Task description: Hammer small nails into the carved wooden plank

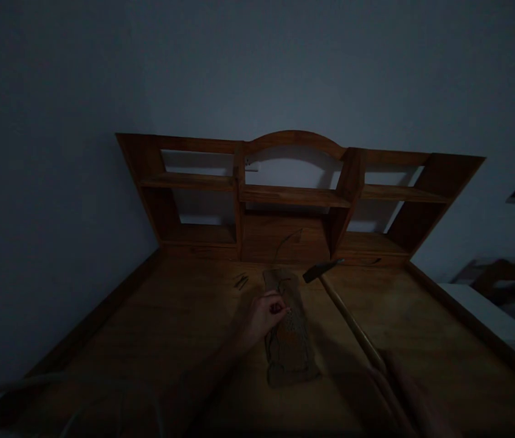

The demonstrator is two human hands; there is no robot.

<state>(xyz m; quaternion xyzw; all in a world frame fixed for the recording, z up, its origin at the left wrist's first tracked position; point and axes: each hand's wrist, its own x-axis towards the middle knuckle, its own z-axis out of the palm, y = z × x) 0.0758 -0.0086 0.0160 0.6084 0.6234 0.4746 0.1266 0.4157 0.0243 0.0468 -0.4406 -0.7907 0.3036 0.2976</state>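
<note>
Gripping the hammer (351,319) by its handle in the right hand (398,395), at the lower right of the frame, I have the left hand (266,313) near centre, thumb and finger drawn into a narrow pinch over the flat brown piece (293,350). The light is too dim for me to tell whether anything small sits between those fingertips. For good control, I advise bracing the left wrist on the desktop (184,322), keeping the pinch light and upright, and holding the fingertips out of line with the hammer's head. Any stroke should be short and square, since poor light makes a glancing blow the main risk. Relative position: the flat brown piece lies lengthwise just below centre, its upper part under the left fingertips and its larger part extending below and right of them. The hammer's head is at its upper right, apart from it in the frame; I cannot judge its height. Small dark slivers (241,281) lie left of the piece's upper end.
</note>
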